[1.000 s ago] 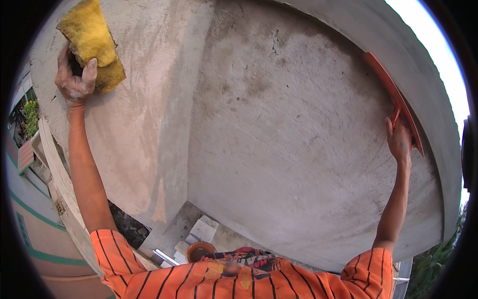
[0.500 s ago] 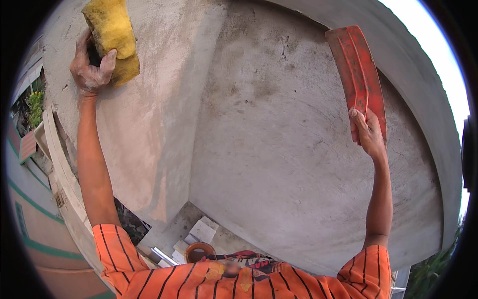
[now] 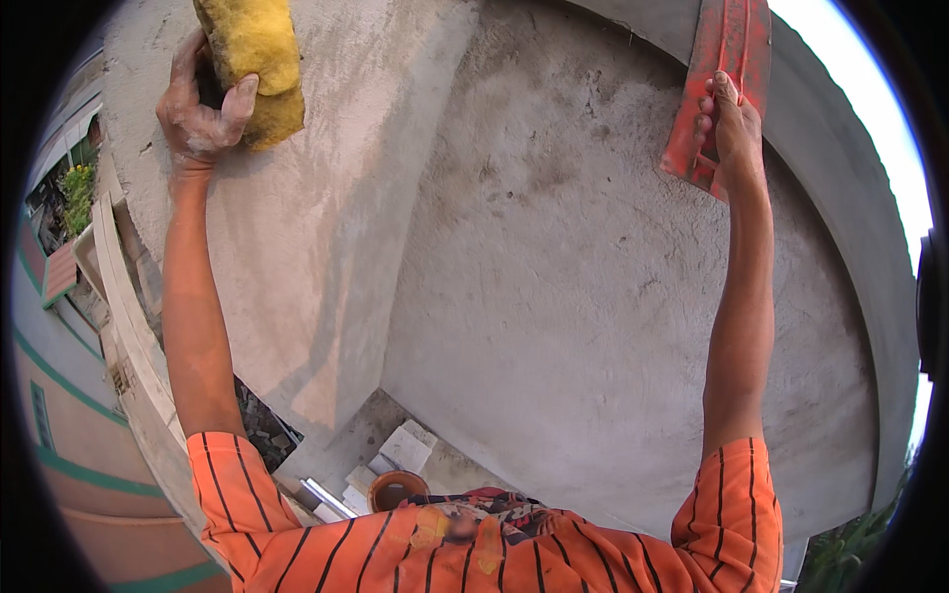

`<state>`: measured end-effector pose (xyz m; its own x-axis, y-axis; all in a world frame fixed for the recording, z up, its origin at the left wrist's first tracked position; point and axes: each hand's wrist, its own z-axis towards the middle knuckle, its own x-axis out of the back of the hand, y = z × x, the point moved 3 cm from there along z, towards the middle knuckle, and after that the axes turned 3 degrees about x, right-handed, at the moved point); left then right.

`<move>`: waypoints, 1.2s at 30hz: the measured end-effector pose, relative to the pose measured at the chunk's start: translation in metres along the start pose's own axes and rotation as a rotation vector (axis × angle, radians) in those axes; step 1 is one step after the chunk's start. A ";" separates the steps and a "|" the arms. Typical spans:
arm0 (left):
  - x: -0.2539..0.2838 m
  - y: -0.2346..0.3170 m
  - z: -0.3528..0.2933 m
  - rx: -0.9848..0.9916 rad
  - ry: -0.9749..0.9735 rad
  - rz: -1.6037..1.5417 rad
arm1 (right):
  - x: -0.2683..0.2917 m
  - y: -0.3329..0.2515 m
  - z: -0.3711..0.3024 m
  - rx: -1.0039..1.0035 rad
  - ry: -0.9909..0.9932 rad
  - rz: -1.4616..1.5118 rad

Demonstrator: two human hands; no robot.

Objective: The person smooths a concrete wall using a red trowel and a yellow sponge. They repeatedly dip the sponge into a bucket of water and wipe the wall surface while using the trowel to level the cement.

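Note:
My left hand point(image 3: 203, 104) is raised high and grips a thick yellow sponge point(image 3: 252, 59), pressed against the sunlit grey plastered wall point(image 3: 356, 208). My right hand point(image 3: 730, 128) is also raised and holds a red plastic float point(image 3: 722, 69) by its handle, its flat face against the shaded plaster face point(image 3: 583, 296) to the right of the corner. Both arms reach up from orange striped sleeves at the lower edge.
Far below lie a white block point(image 3: 405, 447), a brown round bucket point(image 3: 395, 489) and a pale pipe point(image 3: 326, 494) on a concrete ledge. A wooden plank point(image 3: 129, 336) runs along the left, with buildings and plants beyond. Bright sky shows at the upper right.
My right hand has swung the red float leftward and upward across the plaster. My left hand with the sponge has shifted up and to the right on the wall.

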<state>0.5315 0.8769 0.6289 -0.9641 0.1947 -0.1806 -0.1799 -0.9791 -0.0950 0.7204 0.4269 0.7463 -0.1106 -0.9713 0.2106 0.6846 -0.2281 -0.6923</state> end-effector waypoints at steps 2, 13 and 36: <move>0.000 -0.001 -0.001 0.002 0.002 0.010 | 0.013 -0.021 0.004 0.048 0.119 0.051; 0.002 -0.002 0.003 0.013 0.006 0.006 | -0.035 0.034 -0.038 -0.077 -0.223 -0.261; -0.035 0.028 0.019 0.280 -0.051 -0.206 | 0.232 0.060 -0.284 -0.285 0.045 -0.035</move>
<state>0.5570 0.8418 0.6517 -0.9093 0.3933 -0.1355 -0.4112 -0.8993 0.1491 0.5314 0.1684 0.5579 -0.1668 -0.9632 0.2109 0.4502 -0.2647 -0.8528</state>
